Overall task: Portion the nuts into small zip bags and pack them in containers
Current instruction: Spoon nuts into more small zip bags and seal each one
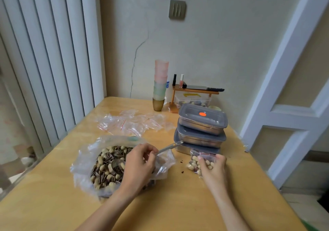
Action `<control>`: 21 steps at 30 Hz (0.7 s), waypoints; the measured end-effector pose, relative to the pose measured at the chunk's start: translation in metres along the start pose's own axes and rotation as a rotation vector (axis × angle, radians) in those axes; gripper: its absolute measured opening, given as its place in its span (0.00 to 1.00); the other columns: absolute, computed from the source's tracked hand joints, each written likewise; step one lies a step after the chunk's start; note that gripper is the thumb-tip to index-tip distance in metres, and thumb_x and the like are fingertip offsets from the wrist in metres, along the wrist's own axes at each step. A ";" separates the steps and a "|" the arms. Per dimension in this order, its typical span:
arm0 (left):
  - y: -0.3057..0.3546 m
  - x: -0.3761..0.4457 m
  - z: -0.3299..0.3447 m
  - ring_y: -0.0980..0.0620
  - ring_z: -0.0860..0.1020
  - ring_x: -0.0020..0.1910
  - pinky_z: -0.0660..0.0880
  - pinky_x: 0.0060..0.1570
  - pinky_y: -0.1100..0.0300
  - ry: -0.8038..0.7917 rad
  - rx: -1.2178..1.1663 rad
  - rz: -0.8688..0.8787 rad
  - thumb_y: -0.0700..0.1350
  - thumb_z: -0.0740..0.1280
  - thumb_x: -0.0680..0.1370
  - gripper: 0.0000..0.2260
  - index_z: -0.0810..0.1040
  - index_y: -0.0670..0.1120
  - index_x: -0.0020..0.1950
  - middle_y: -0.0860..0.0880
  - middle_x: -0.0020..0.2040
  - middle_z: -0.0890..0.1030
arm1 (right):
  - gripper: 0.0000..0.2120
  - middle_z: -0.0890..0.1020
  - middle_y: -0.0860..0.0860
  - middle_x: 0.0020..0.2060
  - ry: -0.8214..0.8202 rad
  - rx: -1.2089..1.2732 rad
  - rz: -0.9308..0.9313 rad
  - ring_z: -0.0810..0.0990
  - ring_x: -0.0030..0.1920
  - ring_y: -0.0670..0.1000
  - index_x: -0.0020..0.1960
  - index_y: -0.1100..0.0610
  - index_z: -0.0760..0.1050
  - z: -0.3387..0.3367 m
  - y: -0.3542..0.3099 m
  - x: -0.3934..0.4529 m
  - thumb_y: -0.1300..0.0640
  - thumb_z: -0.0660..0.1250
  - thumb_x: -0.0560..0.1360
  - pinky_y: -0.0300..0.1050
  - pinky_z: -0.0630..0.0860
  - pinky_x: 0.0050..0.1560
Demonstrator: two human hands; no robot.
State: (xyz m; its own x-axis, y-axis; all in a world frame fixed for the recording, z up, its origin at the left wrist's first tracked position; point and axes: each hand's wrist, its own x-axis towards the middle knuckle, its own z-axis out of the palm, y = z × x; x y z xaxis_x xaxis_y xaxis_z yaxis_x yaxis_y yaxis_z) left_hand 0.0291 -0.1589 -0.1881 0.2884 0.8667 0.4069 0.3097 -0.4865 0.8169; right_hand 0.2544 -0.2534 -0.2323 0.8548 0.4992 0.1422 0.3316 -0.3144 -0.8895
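My left hand (140, 161) is curled round the handle of the spoon (165, 148), and I hold it low so the bowl lies down among the nuts (108, 165) and the handle sticks up and out toward the right. My right hand (212, 166) pinches a small zip bag (197, 163) from above, fingers and thumb closed on its upper part, so the filled bag rests on the table (53, 195) and does not spill. I keep it close beside the big bag (85, 159), which I judge makes each spoonful a short trip.

The big bag is rolled open and slumped wide, so I can reach in freely. It holds peanuts mixed with striped seeds. A few dark crumbs (182, 166) lie between the two bags.

Just behind my right hand stand the containers (203, 124), three stacked with lids on, near enough to pack without reaching far. Farther back on the left lie the empty zip bags (131, 124) in a loose heap. Many are still unfilled, so I judge the portioning to be far from done.
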 end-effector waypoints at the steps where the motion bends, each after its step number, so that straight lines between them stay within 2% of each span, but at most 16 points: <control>1: -0.003 0.001 -0.005 0.58 0.78 0.38 0.75 0.38 0.59 0.038 0.044 0.015 0.39 0.68 0.76 0.10 0.81 0.55 0.42 0.56 0.37 0.81 | 0.30 0.79 0.59 0.60 0.051 -0.057 -0.037 0.76 0.62 0.62 0.69 0.61 0.66 0.002 0.002 0.000 0.49 0.76 0.75 0.52 0.73 0.58; 3: -0.014 0.003 -0.015 0.59 0.76 0.42 0.72 0.40 0.60 0.089 0.164 0.013 0.40 0.68 0.76 0.08 0.80 0.53 0.44 0.57 0.40 0.79 | 0.33 0.77 0.64 0.62 0.159 -0.157 -0.093 0.74 0.64 0.65 0.69 0.63 0.68 0.003 0.002 0.000 0.50 0.78 0.73 0.57 0.72 0.63; 4: -0.020 0.004 -0.020 0.56 0.75 0.46 0.70 0.43 0.59 0.089 0.226 -0.014 0.41 0.68 0.76 0.06 0.80 0.52 0.47 0.56 0.44 0.78 | 0.31 0.76 0.64 0.62 0.226 -0.210 -0.141 0.73 0.63 0.66 0.68 0.63 0.70 0.003 0.001 0.000 0.51 0.78 0.72 0.59 0.71 0.63; 7: -0.042 0.006 -0.035 0.49 0.69 0.56 0.68 0.54 0.54 0.014 0.361 -0.216 0.43 0.65 0.79 0.07 0.77 0.48 0.56 0.48 0.58 0.73 | 0.15 0.77 0.59 0.56 0.359 -0.212 -0.405 0.75 0.53 0.60 0.58 0.61 0.77 0.004 -0.016 -0.007 0.61 0.75 0.73 0.57 0.73 0.55; 8: -0.049 0.007 -0.037 0.46 0.70 0.58 0.67 0.58 0.53 -0.006 0.449 -0.221 0.44 0.64 0.79 0.10 0.77 0.46 0.60 0.46 0.61 0.73 | 0.10 0.78 0.55 0.51 0.317 -0.155 -0.496 0.77 0.47 0.55 0.54 0.59 0.78 0.005 -0.027 -0.011 0.65 0.73 0.74 0.55 0.76 0.51; 10: -0.059 0.009 -0.041 0.42 0.71 0.62 0.67 0.63 0.51 -0.025 0.611 -0.156 0.46 0.64 0.79 0.16 0.77 0.46 0.66 0.43 0.63 0.77 | 0.07 0.80 0.46 0.39 0.131 -0.141 -0.567 0.77 0.37 0.50 0.46 0.53 0.78 0.016 -0.046 -0.020 0.66 0.69 0.76 0.51 0.76 0.41; 12: -0.060 0.008 -0.044 0.43 0.72 0.61 0.68 0.64 0.51 -0.057 0.645 -0.113 0.50 0.63 0.81 0.14 0.79 0.49 0.64 0.45 0.61 0.78 | 0.08 0.80 0.45 0.31 -0.151 -0.173 -0.381 0.77 0.32 0.49 0.42 0.51 0.78 0.033 -0.062 -0.028 0.59 0.67 0.79 0.48 0.76 0.38; 14: -0.059 0.007 -0.049 0.46 0.72 0.59 0.69 0.61 0.54 -0.120 0.650 -0.066 0.52 0.61 0.82 0.11 0.78 0.51 0.60 0.49 0.59 0.78 | 0.14 0.79 0.47 0.28 -0.432 -0.058 -0.037 0.75 0.26 0.48 0.40 0.54 0.78 0.049 -0.078 -0.037 0.51 0.65 0.83 0.44 0.73 0.33; 15: -0.059 0.007 -0.052 0.48 0.71 0.59 0.69 0.61 0.55 -0.141 0.630 -0.047 0.51 0.61 0.82 0.10 0.78 0.51 0.60 0.51 0.59 0.77 | 0.16 0.77 0.49 0.28 -0.518 0.045 0.118 0.73 0.25 0.48 0.41 0.56 0.77 0.054 -0.087 -0.042 0.48 0.64 0.84 0.42 0.69 0.30; 16: -0.058 0.008 -0.055 0.49 0.71 0.60 0.69 0.60 0.57 -0.145 0.590 -0.036 0.49 0.61 0.82 0.10 0.78 0.51 0.60 0.52 0.59 0.77 | 0.16 0.76 0.48 0.29 -0.554 0.130 0.209 0.72 0.26 0.47 0.43 0.56 0.76 0.058 -0.095 -0.045 0.47 0.64 0.84 0.42 0.68 0.29; 17: -0.057 0.008 -0.060 0.50 0.71 0.60 0.68 0.59 0.59 -0.137 0.544 -0.044 0.47 0.62 0.82 0.10 0.79 0.51 0.61 0.52 0.60 0.76 | 0.14 0.77 0.48 0.33 -0.555 0.190 0.235 0.75 0.31 0.47 0.45 0.55 0.76 0.064 -0.100 -0.045 0.47 0.65 0.84 0.43 0.72 0.32; 18: -0.057 0.009 -0.064 0.51 0.71 0.61 0.68 0.57 0.60 -0.125 0.497 -0.060 0.46 0.63 0.82 0.10 0.79 0.51 0.61 0.52 0.60 0.75 | 0.13 0.80 0.49 0.37 -0.540 0.243 0.228 0.78 0.37 0.48 0.47 0.56 0.77 0.070 -0.104 -0.044 0.48 0.65 0.84 0.47 0.77 0.40; 19: -0.056 0.009 -0.069 0.51 0.71 0.61 0.69 0.56 0.61 -0.110 0.465 -0.069 0.45 0.65 0.81 0.09 0.80 0.50 0.60 0.52 0.61 0.75 | 0.13 0.82 0.51 0.41 -0.514 0.282 0.188 0.81 0.43 0.51 0.49 0.58 0.78 0.077 -0.106 -0.042 0.49 0.66 0.84 0.51 0.79 0.50; 20: -0.057 0.008 -0.074 0.51 0.72 0.62 0.70 0.57 0.60 -0.097 0.456 -0.069 0.45 0.66 0.80 0.09 0.81 0.51 0.59 0.52 0.60 0.76 | 0.14 0.84 0.55 0.44 -0.478 0.310 0.136 0.83 0.47 0.55 0.50 0.62 0.80 0.083 -0.108 -0.042 0.50 0.67 0.83 0.54 0.79 0.54; 21: -0.055 0.008 -0.079 0.51 0.72 0.62 0.71 0.57 0.60 -0.098 0.462 -0.061 0.46 0.67 0.80 0.09 0.81 0.52 0.59 0.52 0.60 0.76 | 0.15 0.84 0.58 0.41 -0.441 0.315 0.081 0.82 0.46 0.59 0.49 0.64 0.81 0.090 -0.110 -0.039 0.50 0.68 0.82 0.54 0.78 0.50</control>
State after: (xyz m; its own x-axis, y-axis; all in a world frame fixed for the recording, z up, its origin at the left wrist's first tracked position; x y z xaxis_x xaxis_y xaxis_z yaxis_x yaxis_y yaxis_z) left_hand -0.0578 -0.1164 -0.1976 0.3342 0.8916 0.3055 0.6928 -0.4521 0.5617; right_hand 0.1482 -0.1657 -0.1787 0.6017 0.7958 -0.0676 0.0780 -0.1428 -0.9867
